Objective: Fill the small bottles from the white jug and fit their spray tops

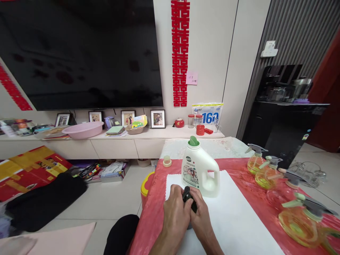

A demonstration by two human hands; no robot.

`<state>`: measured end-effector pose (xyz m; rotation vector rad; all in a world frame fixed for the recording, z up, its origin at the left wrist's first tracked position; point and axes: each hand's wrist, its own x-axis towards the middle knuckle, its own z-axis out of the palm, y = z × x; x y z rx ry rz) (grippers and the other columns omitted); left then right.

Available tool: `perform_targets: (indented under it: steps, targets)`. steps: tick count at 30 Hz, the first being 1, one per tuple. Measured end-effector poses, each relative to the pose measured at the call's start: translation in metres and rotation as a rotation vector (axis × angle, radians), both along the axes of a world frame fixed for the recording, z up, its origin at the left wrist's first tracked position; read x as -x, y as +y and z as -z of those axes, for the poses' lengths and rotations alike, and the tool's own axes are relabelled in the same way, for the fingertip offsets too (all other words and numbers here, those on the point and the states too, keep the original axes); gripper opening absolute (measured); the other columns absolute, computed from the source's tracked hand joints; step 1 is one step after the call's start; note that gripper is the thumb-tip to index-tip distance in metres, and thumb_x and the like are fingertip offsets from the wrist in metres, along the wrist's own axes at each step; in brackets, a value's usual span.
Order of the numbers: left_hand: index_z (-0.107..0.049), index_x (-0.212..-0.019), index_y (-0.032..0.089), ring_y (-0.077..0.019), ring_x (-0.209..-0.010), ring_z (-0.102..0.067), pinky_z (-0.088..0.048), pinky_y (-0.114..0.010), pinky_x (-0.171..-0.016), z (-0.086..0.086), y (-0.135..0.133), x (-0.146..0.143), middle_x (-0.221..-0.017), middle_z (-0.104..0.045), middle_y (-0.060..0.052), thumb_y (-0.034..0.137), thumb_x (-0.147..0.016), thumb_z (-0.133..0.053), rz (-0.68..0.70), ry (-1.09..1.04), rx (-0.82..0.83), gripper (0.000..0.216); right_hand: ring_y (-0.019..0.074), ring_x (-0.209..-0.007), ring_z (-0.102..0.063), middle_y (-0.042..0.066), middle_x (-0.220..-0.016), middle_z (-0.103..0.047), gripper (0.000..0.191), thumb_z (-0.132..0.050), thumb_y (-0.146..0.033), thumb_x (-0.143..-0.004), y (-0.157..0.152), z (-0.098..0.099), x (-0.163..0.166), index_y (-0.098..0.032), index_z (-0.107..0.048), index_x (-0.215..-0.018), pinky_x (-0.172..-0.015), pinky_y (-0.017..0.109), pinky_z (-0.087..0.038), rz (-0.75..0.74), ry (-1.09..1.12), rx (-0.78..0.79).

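Both my hands meet over a white mat (233,212) on a red-covered table (154,219). My left hand (175,209) and my right hand (199,210) are closed together around a small dark spray head (188,197); what lies under it is hidden by my fingers. Just beyond them stands a white detergent jug (199,170) with a handle and an open green spout. Its cream cap (167,161) rests apart on the table's far left corner.
Several yellow-tinted glass spray bottles (265,173) line the table's right side, the nearest at the front right (300,219). A yellow stool (146,186) stands left of the table. A low cabinet with a pink basin (83,129) runs under a large TV.
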<state>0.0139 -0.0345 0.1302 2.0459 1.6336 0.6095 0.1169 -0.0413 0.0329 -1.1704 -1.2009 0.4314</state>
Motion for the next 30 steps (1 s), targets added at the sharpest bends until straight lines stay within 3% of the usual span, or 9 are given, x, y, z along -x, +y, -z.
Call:
perform_targets:
  steps: [13,17,22,30]
  targets:
    - [-0.061,-0.097,0.020,-0.0225,-0.100,-0.069,-0.047,-0.031,-0.079,0.004,0.003,0.004,-0.109,-0.066,-0.005,0.022,-0.085,-0.066,-0.011,-0.072,-0.036,0.013,0.0230,-0.107,-0.065,0.009,-0.113,-0.068,0.025,-0.069,-0.028,-0.070,-0.001,-0.009,0.000,-0.019,-0.072,-0.093,-0.097,0.036,-0.054,0.014,0.100,0.109]
    - [-0.059,-0.100,0.019,-0.0223,-0.097,-0.070,-0.048,-0.031,-0.076,0.006,0.003,0.005,-0.108,-0.067,-0.006,0.029,-0.082,-0.072,-0.053,-0.116,-0.008,0.024,0.0229,-0.109,-0.064,0.009,-0.113,-0.068,0.024,-0.067,-0.028,-0.070,-0.001,-0.011,0.001,-0.019,-0.072,-0.092,-0.097,0.037,-0.053,0.020,0.116,0.126]
    - [-0.059,-0.101,0.019,-0.0233,-0.098,-0.069,-0.048,-0.031,-0.076,0.004,0.001,0.004,-0.109,-0.066,-0.006,0.027,-0.086,-0.067,-0.027,-0.033,-0.049,0.018,0.0225,-0.105,-0.064,0.010,-0.112,-0.067,0.023,-0.067,-0.028,-0.069,-0.001,-0.011,0.002,-0.019,-0.070,-0.089,-0.097,0.038,-0.052,0.033,0.130,0.121]
    - [-0.061,-0.100,0.019,-0.0235,-0.098,-0.071,-0.053,-0.034,-0.083,0.015,0.002,0.006,-0.108,-0.067,-0.006,0.025,-0.084,-0.069,-0.024,-0.196,-0.025,0.020,0.0220,-0.107,-0.063,0.010,-0.114,-0.066,0.024,-0.064,-0.028,-0.069,-0.003,-0.011,0.001,-0.019,-0.070,-0.091,-0.097,0.037,-0.052,0.044,0.126,0.128]
